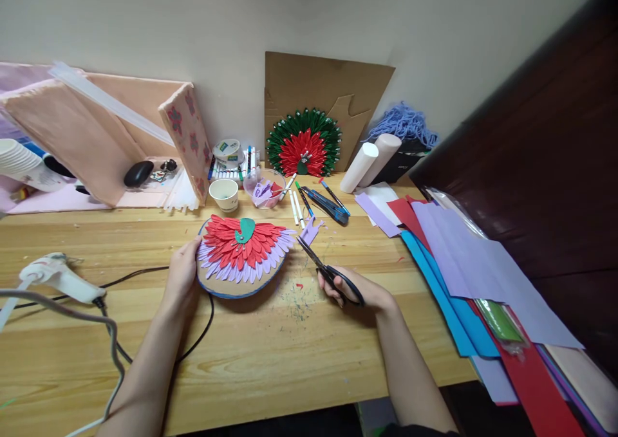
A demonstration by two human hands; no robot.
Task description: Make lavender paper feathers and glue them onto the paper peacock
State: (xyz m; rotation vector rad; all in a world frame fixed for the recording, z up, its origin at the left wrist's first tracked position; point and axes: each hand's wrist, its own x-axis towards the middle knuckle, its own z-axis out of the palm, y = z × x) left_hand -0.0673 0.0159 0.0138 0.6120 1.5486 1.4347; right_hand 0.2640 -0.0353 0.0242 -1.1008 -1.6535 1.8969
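My left hand (183, 266) grips the left edge of a round cardboard disc (226, 288). Layers of red and purple petal-shaped pieces cover much of the disc, with a green cut-out (246, 230) near its top. In my right hand (345, 286) is a pair of black scissors (333, 273), fingers through the handles. The blades point up and left, close to the purple pieces at the disc's right side. Just beyond the blade tips lies a purple scrap (311, 230) with cut edges.
A glue gun (60, 279) and its cables lie at left. Behind the disc stand a paper cup (224, 195), a bowl of scraps (263, 189), markers, and a utility knife (326, 205). Coloured sheets (483, 257) spread along the right. A finished-looking peacock fan (305, 142) leans against cardboard.
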